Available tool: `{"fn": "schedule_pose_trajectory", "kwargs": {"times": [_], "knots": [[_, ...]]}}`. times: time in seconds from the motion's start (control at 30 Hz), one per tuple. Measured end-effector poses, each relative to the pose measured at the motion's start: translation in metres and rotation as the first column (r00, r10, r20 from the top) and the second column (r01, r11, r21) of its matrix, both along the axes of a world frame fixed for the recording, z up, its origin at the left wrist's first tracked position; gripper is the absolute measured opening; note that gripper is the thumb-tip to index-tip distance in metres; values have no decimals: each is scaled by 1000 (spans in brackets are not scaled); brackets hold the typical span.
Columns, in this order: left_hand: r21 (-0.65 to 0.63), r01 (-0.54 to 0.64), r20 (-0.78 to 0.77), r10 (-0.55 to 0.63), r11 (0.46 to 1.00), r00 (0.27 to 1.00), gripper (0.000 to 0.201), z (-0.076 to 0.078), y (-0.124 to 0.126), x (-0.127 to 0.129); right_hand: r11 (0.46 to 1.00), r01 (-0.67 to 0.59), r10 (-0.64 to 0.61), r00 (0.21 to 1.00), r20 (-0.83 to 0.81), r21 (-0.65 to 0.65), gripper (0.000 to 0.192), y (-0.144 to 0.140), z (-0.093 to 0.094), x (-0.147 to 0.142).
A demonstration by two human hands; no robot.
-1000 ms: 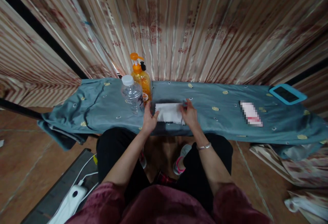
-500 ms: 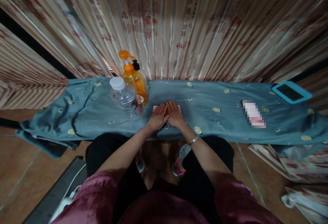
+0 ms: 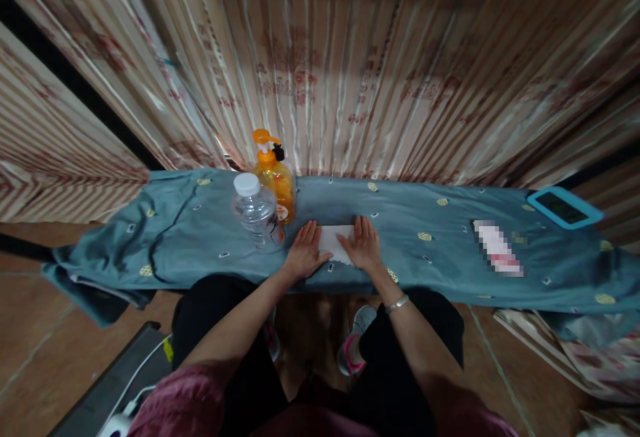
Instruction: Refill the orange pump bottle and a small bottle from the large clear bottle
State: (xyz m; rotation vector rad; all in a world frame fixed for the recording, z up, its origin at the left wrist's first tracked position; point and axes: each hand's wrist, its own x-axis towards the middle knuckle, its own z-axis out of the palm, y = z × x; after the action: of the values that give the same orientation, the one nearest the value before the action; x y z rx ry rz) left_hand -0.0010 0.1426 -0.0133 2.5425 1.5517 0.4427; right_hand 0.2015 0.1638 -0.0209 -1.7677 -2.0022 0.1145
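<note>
A small white sheet, paper or thin cloth (image 3: 334, 238), lies flat on the blue-green tablecloth (image 3: 400, 250) in front of me. My left hand (image 3: 306, 250) rests on its left end with the fingers stretched out, and the thumb reaches inward over it. On the right end lies my right hand (image 3: 364, 243), also flat with fingers extended and thumb pointing in. The middle of the sheet shows between my hands. Just left of my left hand stands a clear plastic bottle (image 3: 255, 213) with a white cap.
Behind the clear bottle stands an orange pump bottle (image 3: 281, 187). To the right lie a blurred-out white and pink item (image 3: 497, 247) and a blue-framed device with a dark screen (image 3: 565, 207). A striped curtain (image 3: 340, 90) hangs along the far edge.
My hands have slid apart, from together over the middle of the white sheet out to its two ends, uncovering its centre. The whole view has shifted slightly.
</note>
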Motion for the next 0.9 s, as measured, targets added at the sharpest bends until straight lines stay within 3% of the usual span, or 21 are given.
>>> {"fn": "schedule_pose_trajectory", "kwargs": {"times": [0.17,0.3,0.43,0.53,0.67,0.77,0.83,0.9], "knots": [[19,19,15,-20,1000,1000,76,6,-36,-8,999,-48,49,993,-105,17,47,-3,1,4],[-40,88,11,-88,995,996,78,9,-87,-9,994,-104,110,967,-230,41,25,-23,4,-3],[-111,218,117,-205,970,972,75,7,-136,-11,990,-136,136,923,-359,26,18,-50,13,6],[-133,188,221,-156,973,963,74,9,-154,-14,1000,-28,29,902,-431,8,20,-48,39,36],[-131,105,284,-64,986,957,69,11,-148,-13,981,189,-151,898,-413,53,23,-7,89,60],[-157,44,270,0,987,963,67,9,-136,-10,982,177,-148,929,-339,58,26,29,102,28],[-176,28,258,19,984,966,64,7,-131,-8,998,64,-57,958,-283,17,26,38,92,-14],[-174,22,280,28,985,960,60,5,-129,-9,994,-100,86,968,-236,-48,24,31,73,-57]]}}
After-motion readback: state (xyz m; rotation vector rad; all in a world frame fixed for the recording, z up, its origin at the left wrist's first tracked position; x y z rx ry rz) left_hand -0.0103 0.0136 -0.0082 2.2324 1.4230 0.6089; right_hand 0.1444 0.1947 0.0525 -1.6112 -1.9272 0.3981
